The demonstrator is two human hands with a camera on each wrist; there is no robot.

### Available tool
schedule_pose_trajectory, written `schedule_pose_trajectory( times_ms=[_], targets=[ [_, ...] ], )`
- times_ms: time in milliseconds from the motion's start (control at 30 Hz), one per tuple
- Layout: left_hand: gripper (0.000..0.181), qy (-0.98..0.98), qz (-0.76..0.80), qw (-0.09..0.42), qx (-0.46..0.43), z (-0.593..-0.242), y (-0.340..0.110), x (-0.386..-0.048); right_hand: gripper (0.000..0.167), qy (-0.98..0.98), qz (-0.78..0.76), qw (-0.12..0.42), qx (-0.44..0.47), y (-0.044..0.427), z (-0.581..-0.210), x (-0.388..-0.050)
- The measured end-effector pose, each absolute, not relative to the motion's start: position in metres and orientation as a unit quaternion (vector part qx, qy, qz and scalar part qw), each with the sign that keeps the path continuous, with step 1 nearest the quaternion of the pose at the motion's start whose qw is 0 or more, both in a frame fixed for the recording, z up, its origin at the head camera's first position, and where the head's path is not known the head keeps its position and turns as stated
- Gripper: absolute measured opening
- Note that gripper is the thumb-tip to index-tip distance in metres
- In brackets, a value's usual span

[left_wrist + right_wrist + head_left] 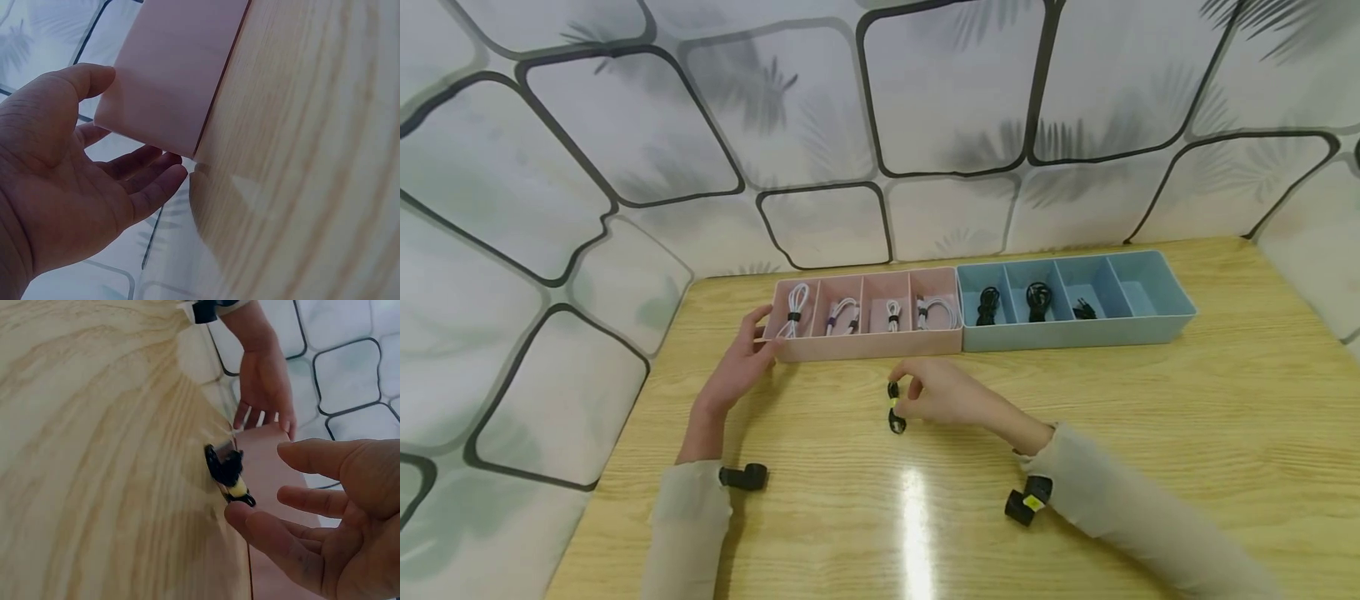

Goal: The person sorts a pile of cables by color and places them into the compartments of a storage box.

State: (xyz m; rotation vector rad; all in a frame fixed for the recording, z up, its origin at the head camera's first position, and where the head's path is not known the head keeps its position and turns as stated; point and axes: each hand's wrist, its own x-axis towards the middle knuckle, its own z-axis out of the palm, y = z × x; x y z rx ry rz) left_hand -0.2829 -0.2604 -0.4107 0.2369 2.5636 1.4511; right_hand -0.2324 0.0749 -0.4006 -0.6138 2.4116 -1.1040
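Observation:
A small bundled black cable [895,408] with a yellow band shows in the head view in front of the pink box. My right hand [943,392] is right beside it. In the right wrist view, the thumb and fingers of the right hand [350,519] stand apart, and the cable bundle [228,472] appears just beyond the fingertips, not pinched. My left hand [741,362] is at the left end of the pink divided box [868,346]. The left wrist view shows the left hand [81,156] with loosely bent fingers around that box's end [169,75].
White bundled cables [796,310] lie in the pink box's compartments. Against its right end stands a blue divided box [1075,335], with black cables [1038,300] in three compartments. Both boxes stand on a wooden table [820,517] near a patterned wall [947,92].

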Motion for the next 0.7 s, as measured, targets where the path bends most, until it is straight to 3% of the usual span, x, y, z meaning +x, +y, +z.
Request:
schedule_pose_trajectory(
  times_ms=[333,700],
  targets=[
    [0.062,0.868,0.483,0.083,0.083,-0.411,-0.263,-0.285,0.045,0.894,-0.326,0.193,-0.239,0.057,-0.401,-0.229],
    [0.063,0.862,0.492,0.089,0.086,-0.414,-0.262,-0.285,0.02,0.903,-0.276,0.191,-0.268,0.052,-0.403,-0.231]
  ],
)
